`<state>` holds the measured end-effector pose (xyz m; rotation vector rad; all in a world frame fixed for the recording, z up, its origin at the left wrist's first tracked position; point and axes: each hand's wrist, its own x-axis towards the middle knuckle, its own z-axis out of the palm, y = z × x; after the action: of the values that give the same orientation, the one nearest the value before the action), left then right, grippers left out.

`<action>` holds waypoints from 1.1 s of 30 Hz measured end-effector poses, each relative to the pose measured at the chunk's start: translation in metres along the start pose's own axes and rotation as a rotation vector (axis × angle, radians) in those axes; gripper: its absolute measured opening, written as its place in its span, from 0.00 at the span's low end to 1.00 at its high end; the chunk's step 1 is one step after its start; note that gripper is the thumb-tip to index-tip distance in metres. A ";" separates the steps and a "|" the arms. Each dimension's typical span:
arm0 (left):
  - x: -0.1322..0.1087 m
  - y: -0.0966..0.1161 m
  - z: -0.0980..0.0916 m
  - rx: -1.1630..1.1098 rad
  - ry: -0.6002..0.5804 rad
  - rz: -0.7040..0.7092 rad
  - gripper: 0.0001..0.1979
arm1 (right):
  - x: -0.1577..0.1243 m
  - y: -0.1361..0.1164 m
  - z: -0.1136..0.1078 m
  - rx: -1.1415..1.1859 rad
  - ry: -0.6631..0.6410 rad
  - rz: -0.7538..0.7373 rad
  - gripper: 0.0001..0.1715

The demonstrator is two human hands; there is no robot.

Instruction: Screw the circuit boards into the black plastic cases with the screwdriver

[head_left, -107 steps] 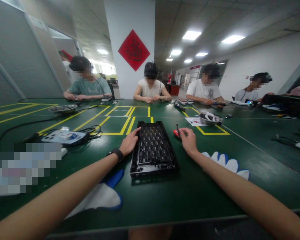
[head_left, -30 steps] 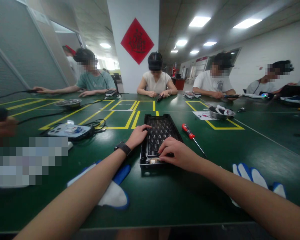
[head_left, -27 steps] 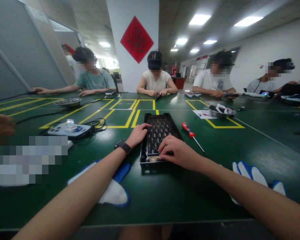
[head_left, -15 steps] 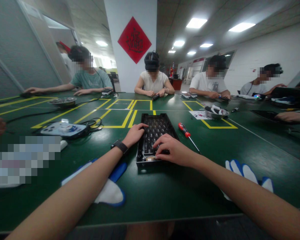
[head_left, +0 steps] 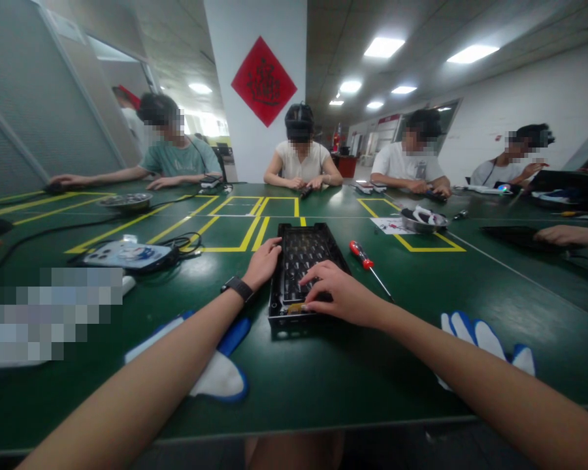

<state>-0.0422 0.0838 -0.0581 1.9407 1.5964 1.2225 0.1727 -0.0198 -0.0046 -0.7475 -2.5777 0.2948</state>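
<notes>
A black rectangular case [head_left: 344, 256], with rows of small shiny pieces inside, lies lengthwise in front of me. My left hand [head_left: 265, 262], with a dark watch at its wrist, has its fingers closed over the left wall of this case. At the near end, a small yellow-brown strip [head_left: 294, 307] sits inside the case. My right hand [head_left: 334, 292] reaches in from the right, fingers bent, with fingertips pinched at the strip's right end. Just right of the case lies a red-handled screwdriver [head_left: 369, 264], touched by neither hand.
White-and-blue gloves lie beneath my left forearm [head_left: 220, 378] and beside my right forearm [head_left: 475, 339]. A phone [head_left: 132, 254] with cables lies left on the green table [head_left: 353, 398]. A metal bowl [head_left: 424, 223] stands at the right. Several people sit around.
My left fingers have drawn back from over the case's interior to its left wall. More of the yellow-brown strip shows by my right fingertips. The right hand has barely moved.
</notes>
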 end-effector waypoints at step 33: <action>-0.001 0.003 -0.001 0.068 0.028 -0.012 0.21 | 0.001 -0.003 0.000 -0.013 0.006 -0.020 0.10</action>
<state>-0.0413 0.0818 -0.0557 1.9602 1.6817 1.2104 0.1709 -0.0217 -0.0038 -0.7257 -2.5823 0.2697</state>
